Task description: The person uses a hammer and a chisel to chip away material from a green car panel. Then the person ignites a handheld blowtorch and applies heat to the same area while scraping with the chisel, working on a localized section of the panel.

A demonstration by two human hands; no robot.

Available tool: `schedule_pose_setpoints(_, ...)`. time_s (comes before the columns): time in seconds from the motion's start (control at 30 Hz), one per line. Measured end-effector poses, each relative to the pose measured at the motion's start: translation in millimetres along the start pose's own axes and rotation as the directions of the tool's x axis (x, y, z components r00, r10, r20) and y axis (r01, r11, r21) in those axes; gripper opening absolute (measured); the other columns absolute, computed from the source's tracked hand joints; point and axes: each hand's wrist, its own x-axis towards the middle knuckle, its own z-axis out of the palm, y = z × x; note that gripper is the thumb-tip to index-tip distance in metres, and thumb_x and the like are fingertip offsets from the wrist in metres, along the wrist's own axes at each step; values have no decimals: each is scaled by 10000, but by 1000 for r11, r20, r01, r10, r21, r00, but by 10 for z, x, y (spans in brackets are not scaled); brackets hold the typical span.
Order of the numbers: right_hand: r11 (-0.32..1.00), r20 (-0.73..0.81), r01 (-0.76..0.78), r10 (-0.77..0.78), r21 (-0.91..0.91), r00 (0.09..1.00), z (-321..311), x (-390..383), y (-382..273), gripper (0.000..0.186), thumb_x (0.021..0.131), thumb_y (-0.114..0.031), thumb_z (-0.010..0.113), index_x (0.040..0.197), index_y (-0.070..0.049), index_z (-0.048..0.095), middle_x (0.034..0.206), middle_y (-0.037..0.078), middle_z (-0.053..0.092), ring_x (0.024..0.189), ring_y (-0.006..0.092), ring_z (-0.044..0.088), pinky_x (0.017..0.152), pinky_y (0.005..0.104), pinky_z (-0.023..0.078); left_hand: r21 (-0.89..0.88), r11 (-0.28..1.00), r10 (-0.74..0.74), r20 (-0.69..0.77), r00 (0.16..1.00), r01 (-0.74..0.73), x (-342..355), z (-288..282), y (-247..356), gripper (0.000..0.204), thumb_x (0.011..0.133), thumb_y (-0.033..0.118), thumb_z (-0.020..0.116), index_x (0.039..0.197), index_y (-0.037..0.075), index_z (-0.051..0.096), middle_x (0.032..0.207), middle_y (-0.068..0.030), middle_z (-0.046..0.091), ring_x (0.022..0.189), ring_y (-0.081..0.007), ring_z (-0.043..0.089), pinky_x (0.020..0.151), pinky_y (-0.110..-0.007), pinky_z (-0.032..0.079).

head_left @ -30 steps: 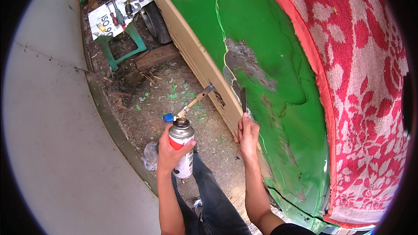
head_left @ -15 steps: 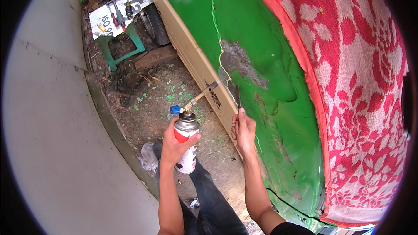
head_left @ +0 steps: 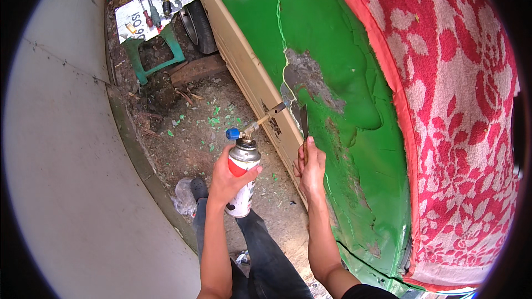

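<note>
My left hand [head_left: 226,178] is wrapped round the canister of a gas blowtorch [head_left: 242,204], white and red with a blue knob. Its brass nozzle [head_left: 269,113] points up and right, its tip over the tan lower strip of a green vehicle panel [head_left: 316,16]. No flame can be made out. My right hand [head_left: 311,167] grips a scraper [head_left: 304,123] by its handle, blade pointing away from me over the panel's lower edge. Whether the blade touches is unclear. Beside it, the green paint is broken by a bare grey patch [head_left: 310,75] and a lifted pale edge.
A red and pink floral towel [head_left: 449,105] drapes along the right. At far left, a green stool [head_left: 180,52] stands near a white plate [head_left: 130,19] bearing several hand tools, beside a wheel [head_left: 199,27]. Green paint flakes litter the ground; a pale curved wall [head_left: 66,160] borders the left.
The blowtorch has shifted a little to the right, bringing its nozzle closer to the scraper. The scraper's blade has turned slightly in my right hand. Both grips stay the same.
</note>
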Motion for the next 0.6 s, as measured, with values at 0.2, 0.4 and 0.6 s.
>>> schedule_pose_setpoints(0.2, 998, -14, -2, 3, 59, 1000, 13, 4, -17, 464, 1044, -398, 472, 695, -92, 451, 494, -43, 326, 371, 73, 266, 352, 269, 210, -3, 1000, -10, 9, 1000, 10, 28, 11, 31, 585, 726, 240, 892, 1142, -8, 564, 963, -105, 710, 842, -159, 678, 781, -332, 552)
schedule_pose_setpoints(0.4, 1000, -37, 12, -11, 23, 999, 46, 22, 35, 437, 1020, -416, 510, 716, -108, 447, 491, -62, 305, 375, 61, 217, 375, 262, 162, 19, 1000, 13, 5, 1000, -14, 39, 16, 34, 581, 731, 237, 889, 1143, -12, 564, 957, -108, 712, 841, -163, 683, 777, -336, 555)
schedule_pose_setpoints(0.6, 999, -28, 27, -26, 27, 999, 110, 55, 51, 450, 1046, -406, 492, 707, -115, 434, 500, -64, 307, 380, 57, 225, 367, 261, 168, 2, 1000, 7, 12, 1000, -7, 43, 40, 38, 564, 732, 232, 887, 1134, -5, 569, 951, -103, 713, 828, -158, 679, 770, -331, 555)
